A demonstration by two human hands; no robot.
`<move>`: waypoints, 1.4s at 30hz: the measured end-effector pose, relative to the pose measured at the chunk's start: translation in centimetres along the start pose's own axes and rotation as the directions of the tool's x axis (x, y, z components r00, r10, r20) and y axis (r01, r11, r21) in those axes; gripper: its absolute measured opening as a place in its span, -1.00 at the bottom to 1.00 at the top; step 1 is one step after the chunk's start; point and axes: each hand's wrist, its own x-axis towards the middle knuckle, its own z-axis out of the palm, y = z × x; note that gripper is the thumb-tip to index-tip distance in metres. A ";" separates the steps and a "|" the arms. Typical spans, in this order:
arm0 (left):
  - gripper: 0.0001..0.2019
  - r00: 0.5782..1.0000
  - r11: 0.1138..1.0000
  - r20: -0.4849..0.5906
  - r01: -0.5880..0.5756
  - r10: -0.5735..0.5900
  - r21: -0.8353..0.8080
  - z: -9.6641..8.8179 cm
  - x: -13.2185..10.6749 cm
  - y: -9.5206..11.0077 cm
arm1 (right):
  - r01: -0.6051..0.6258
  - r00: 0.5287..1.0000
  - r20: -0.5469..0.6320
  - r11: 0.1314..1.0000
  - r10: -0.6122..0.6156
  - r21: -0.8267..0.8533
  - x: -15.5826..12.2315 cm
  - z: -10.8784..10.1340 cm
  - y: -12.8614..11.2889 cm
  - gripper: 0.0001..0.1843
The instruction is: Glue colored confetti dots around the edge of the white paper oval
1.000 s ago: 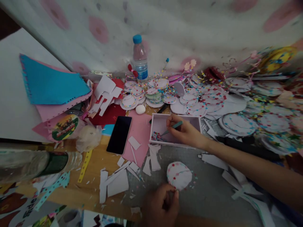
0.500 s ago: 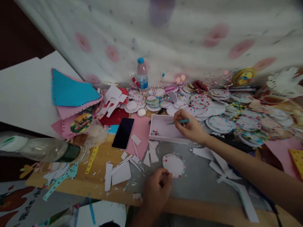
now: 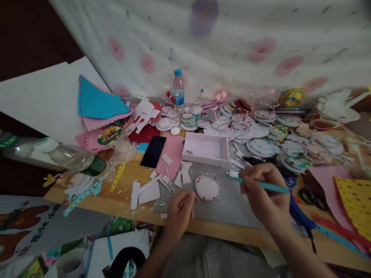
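Right fingers pinch slim teal tweezers (image 3: 275,187); tips hang right of the white paper disc (image 3: 207,188). Can't tell if they carry anything. Left hand (image 3: 179,214): fingers curled, thumb and index pressed together at the disc's lower-left edge; can't tell if touching or gripping.

Change: 0.5 s ago the right hand (image 3: 268,193) is over the white open box (image 3: 203,159); now it's out, nearer the wearer, tweezers level with the disc. Left hand stays beside the disc. Reads as the box visit being over, attention back on the disc.

Disc lies flat on the grey mat (image 3: 232,208), red dots along its rim. Box sits behind it, a few small coloured bits (image 3: 189,152) in its left end.

Farther out: black phone (image 3: 153,151) left of the box, paper scraps (image 3: 149,193) on the wooden surface (image 3: 116,206), decorated disc stacks (image 3: 262,148) behind, scissors (image 3: 313,197) far right.
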 end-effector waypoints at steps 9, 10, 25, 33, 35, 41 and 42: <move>-0.77 0.986 0.986 0.154 -0.037 0.062 -0.160 0.1 -2.5 3.5 | -0.091 0.996 0.003 0.988 0.091 0.125 -5.7 2.0 -0.5 -0.88; -0.79 0.986 0.985 0.151 -0.043 0.069 -0.170 0.2 -2.6 3.7 | -0.091 0.996 0.005 0.987 0.091 0.131 -5.8 2.0 -0.5 -0.88; -0.81 0.997 0.985 0.080 -0.007 0.021 -0.171 0.7 -2.3 4.2 | -0.059 0.998 0.042 0.990 0.055 0.126 -6.3 1.7 0.2 -0.89; -0.79 0.997 0.990 0.071 0.012 -0.002 -0.142 0.1 -2.1 3.1 | -0.083 0.993 0.089 0.996 0.078 0.046 -6.0 1.4 0.6 -0.92; -0.79 0.997 0.990 0.072 0.012 -0.002 -0.138 0.0 -1.8 3.0 | -0.101 0.992 0.083 0.994 0.098 0.030 -6.1 1.1 0.7 -0.94; -0.78 1.000 0.993 0.024 -0.002 0.005 -0.116 -0.3 -1.5 2.9 | -0.129 0.982 0.118 0.983 0.144 -0.127 -6.2 0.4 0.8 -0.85; -0.78 1.000 0.993 0.019 -0.008 0.010 -0.114 -0.4 -1.5 2.9 | -0.116 0.983 0.127 0.982 0.135 -0.146 -6.2 0.4 0.8 -0.85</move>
